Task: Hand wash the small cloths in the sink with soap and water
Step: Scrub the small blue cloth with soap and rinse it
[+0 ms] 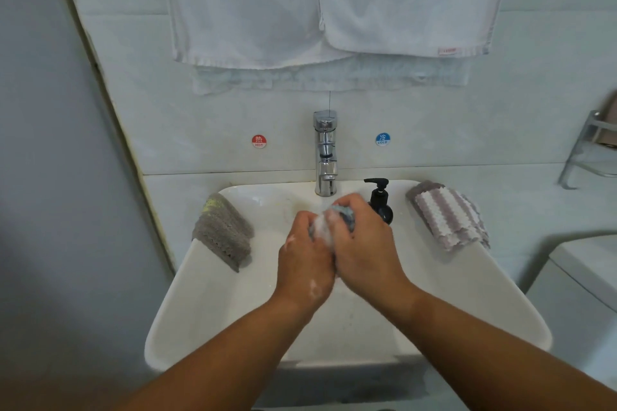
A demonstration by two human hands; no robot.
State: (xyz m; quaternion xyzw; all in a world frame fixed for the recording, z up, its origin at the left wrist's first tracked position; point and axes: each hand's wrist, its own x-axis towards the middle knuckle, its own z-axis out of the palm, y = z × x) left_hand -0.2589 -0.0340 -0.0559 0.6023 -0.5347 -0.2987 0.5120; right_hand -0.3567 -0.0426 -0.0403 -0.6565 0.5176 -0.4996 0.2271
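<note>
Over the middle of the white sink (207, 304) both hands are clasped together around a small blue cloth (344, 215) covered in white suds. My left hand (305, 264) grips it from the left, with foam on the fingers and wrist. My right hand (364, 243) wraps over it from the right and hides most of it. A grey cloth with a yellow edge (223, 232) lies on the sink's left rim. A purple and white striped cloth (449, 213) lies on the right rim. The black soap pump bottle (380, 198) stands just behind my right hand.
A chrome tap (325, 157) rises at the back of the sink, with a red hot sticker and a blue cold sticker on the wall beside it. White towels (334, 10) hang above. A metal rack (591, 150) is at the right, and a white appliance corner below it.
</note>
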